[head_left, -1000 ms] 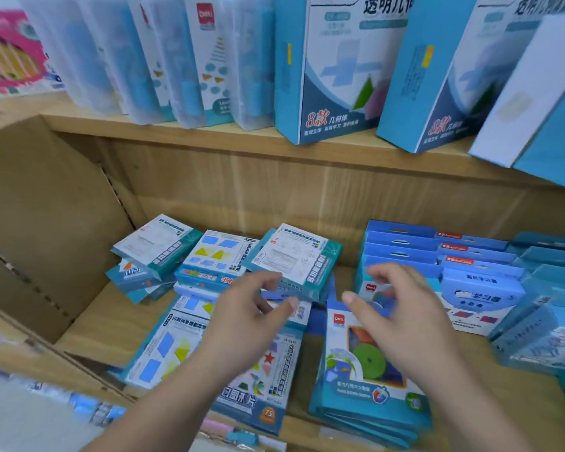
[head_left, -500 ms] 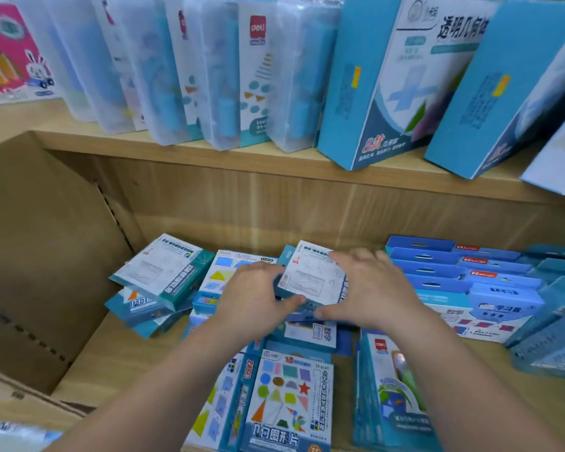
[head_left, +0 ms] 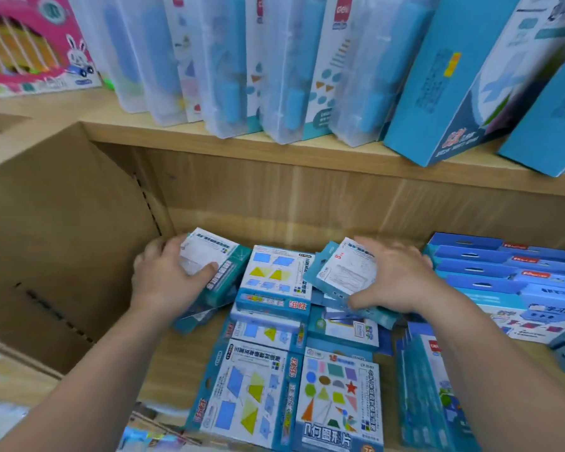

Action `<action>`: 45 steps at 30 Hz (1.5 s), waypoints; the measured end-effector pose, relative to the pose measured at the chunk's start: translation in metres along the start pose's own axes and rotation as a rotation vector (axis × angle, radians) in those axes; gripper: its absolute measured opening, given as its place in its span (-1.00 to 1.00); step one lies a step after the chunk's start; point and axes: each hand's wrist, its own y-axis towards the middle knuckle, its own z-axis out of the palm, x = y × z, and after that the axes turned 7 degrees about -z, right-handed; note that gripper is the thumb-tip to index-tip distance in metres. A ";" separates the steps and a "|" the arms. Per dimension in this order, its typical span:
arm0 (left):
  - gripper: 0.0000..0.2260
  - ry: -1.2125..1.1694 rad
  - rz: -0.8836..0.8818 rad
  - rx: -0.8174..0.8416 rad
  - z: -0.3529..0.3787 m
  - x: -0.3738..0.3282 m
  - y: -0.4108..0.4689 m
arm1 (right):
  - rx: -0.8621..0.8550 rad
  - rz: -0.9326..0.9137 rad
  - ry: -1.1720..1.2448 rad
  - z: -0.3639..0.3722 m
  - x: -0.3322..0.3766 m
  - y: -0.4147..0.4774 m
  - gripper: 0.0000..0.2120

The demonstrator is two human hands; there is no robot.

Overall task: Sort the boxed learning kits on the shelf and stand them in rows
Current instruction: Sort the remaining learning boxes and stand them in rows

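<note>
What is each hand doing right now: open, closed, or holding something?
Left hand: grips the teal-sided box at the pile's left end.
Right hand: grips the tilted white-faced box.

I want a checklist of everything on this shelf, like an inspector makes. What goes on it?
Surface: wooden lower shelf, bare at its left.
Job's things: teal-edged kit in the left hand; white-faced kit tilted in the right hand; shape kits lying flat in front; dark blue boxes in a row at right.
Clutter: nothing seen.
Hands: left hand and right hand each grip one kit.
Cables: nothing seen.
Surroundings: upper shelf holding clear cases, tall blue boxes, pink box; cardboard panel at left.
</note>
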 end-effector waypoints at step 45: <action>-0.30 -0.051 0.034 0.133 -0.005 0.019 -0.019 | -0.059 -0.098 0.213 0.045 0.106 0.008 -0.03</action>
